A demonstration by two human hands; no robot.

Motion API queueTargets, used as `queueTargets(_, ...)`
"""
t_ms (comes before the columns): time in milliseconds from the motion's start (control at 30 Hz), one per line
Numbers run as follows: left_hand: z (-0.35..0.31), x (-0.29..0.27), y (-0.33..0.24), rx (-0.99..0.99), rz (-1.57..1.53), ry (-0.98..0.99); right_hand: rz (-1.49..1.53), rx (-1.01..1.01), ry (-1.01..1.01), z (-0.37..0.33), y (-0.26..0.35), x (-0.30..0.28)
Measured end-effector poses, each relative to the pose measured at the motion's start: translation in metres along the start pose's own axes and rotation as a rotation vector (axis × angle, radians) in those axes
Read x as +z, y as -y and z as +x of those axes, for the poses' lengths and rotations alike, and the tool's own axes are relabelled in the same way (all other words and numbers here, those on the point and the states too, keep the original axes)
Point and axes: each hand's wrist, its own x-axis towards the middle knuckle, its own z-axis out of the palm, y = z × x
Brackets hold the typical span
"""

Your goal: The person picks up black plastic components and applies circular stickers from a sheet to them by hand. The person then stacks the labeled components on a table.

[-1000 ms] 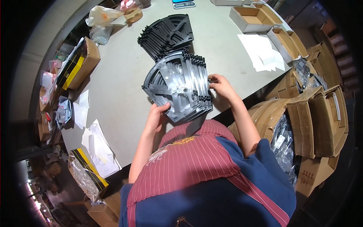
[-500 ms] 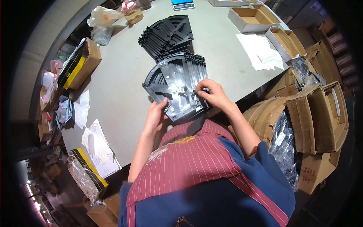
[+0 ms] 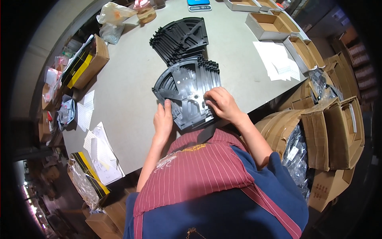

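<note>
A stack of fan-shaped black plastic parts point(image 3: 184, 85) lies on the table in front of me, its top piece shiny. Along its left edge rests my left hand point(image 3: 163, 121), thumb up on the rim and the other fingers mostly hidden beside and below it, closed on the stack. My right hand point(image 3: 223, 105) is at the lower right edge, its fingers bent and pinched together against the parts. Whatever sits between those fingertips is hidden. Just beyond is a second stack of matte black fan-shaped parts point(image 3: 181, 38), touching or nearly touching the first.
White-sided cardboard trays point(image 3: 266, 27) and loose papers point(image 3: 275, 59) occupy the far right. A small scale point(image 3: 199, 6) stands at the back. Papers point(image 3: 101, 153) and a cardboard box point(image 3: 93, 61) line the left side. Large cartons point(image 3: 314, 127) crowd beside the table on the right.
My left thumb has slid from the top piece outward to its left rim. The right hand stays at the right edge, its fingers slightly shifted and more curled. The view has tilted a little.
</note>
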Motion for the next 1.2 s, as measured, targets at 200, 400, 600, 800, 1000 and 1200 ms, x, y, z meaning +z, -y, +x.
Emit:
queueTargets(200,0.001,-0.002,-0.003,-0.029,-0.156,-0.068,-0.011,-0.007,0.025,-0.003,0.007,-0.004)
queueTargets(400,0.005,0.006,0.004,0.060,-0.346,-0.173,0.033,0.016,0.052,0.000,0.003,-0.003)
queueTargets(600,0.010,0.005,0.009,0.004,-0.451,-0.110,0.023,-0.043,-0.003,0.003,0.004,-0.005)
queueTargets(800,0.012,-0.001,0.003,-0.010,-0.230,-0.107,-0.034,0.007,0.038,0.003,0.005,-0.006)
queueTargets(1000,0.010,-0.004,0.002,-0.029,-0.648,-0.087,-0.032,0.000,0.068,0.004,0.003,-0.006)
queueTargets(1200,0.016,0.001,0.001,0.023,-0.478,-0.132,-0.096,-0.072,0.070,0.005,0.004,-0.008)
